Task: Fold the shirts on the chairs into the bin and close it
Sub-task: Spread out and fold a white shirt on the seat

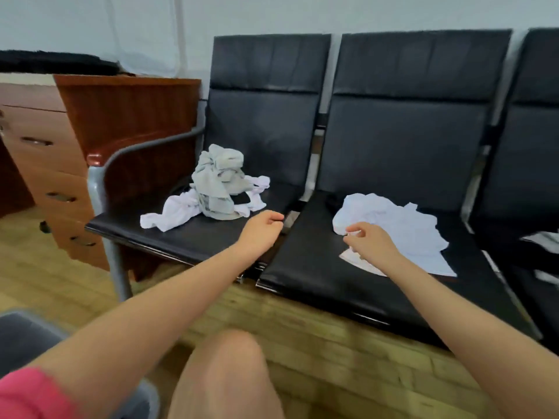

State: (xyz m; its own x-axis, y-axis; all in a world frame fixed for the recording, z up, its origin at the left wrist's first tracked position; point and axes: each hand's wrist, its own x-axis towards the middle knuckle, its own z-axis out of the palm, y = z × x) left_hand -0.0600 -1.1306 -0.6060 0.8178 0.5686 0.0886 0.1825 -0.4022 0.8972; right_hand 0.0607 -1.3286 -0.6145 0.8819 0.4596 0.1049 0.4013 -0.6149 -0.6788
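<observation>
Her right hand (pixel 367 240) is pinching the white shirt (pixel 402 225) on the middle chair (pixel 332 267); her left hand (pixel 263 228) is hovering, its grip loosely curled, holding nothing.

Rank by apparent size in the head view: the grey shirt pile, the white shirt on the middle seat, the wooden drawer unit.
1. wooden drawer unit, partly cut off
2. white shirt, spread flat
3. grey shirt pile, bunched up; spread out it might match the white one

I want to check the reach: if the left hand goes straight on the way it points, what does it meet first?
Probably the grey shirt pile on the left seat; the left hand points up towards it, though depth is unclear.
</observation>
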